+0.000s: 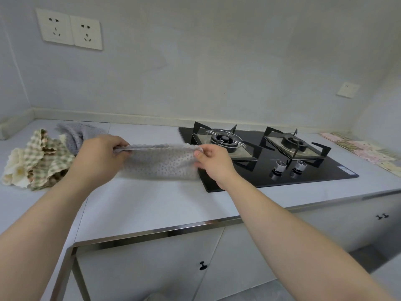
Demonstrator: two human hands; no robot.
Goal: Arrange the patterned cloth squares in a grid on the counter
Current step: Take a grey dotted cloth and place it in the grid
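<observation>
A grey dotted cloth square [160, 162] hangs stretched just above the white counter [147, 205], left of the hob. My left hand [99, 154] pinches its upper left corner and my right hand [213, 161] pinches its upper right corner. A crumpled heap of green-checked and cream cloths [36, 161] lies at the counter's left end. Another grey cloth [76, 133] lies bunched behind my left hand. A pale patterned cloth [360, 152] lies flat at the far right of the counter.
A black two-burner gas hob [269, 157] with pan supports and two knobs sits right of the held cloth. The wall runs along the back, with sockets [69, 29] upper left. The counter's metal front edge [160, 232] overhangs cabinet doors.
</observation>
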